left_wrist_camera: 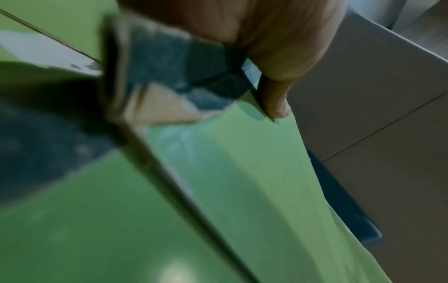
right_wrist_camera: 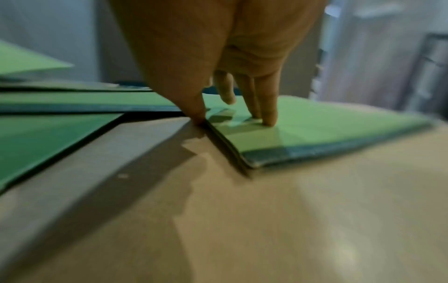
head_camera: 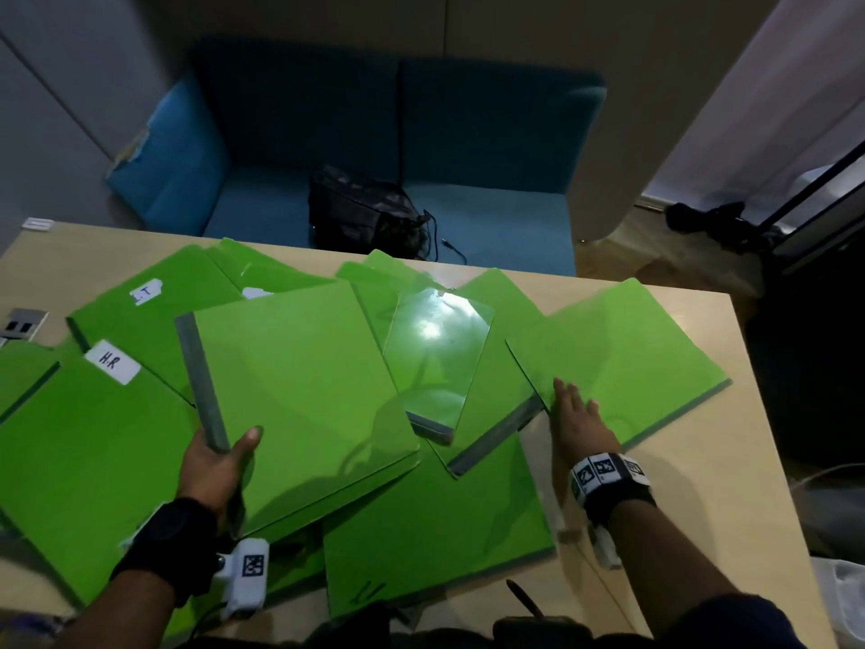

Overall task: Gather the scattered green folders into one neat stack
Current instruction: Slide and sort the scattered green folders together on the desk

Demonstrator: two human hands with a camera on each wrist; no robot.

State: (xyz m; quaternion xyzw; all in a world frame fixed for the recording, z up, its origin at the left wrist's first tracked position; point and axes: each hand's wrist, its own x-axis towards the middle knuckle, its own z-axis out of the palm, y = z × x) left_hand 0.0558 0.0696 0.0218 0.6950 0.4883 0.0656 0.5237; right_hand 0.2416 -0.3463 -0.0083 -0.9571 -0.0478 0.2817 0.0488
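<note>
The person is reaching both forearms out over the pale wooden table point(head_camera: 692, 484). The left hand point(head_camera: 216, 463) is gripping a flat green folder with a grey spine point(head_camera: 299, 391) at its near corner, thumb lying on top, holding it raised above the other glossy green folders point(head_camera: 84, 442) lying scattered across the table. The right hand point(head_camera: 578, 421) is lying flat, fingers point(right_wrist_camera: 270, 114) straight, pressing on the rightmost green folder point(head_camera: 622, 344), thumb at its edge.

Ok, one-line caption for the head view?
Left hand grips one green folder; right hand presses another folder.
</note>
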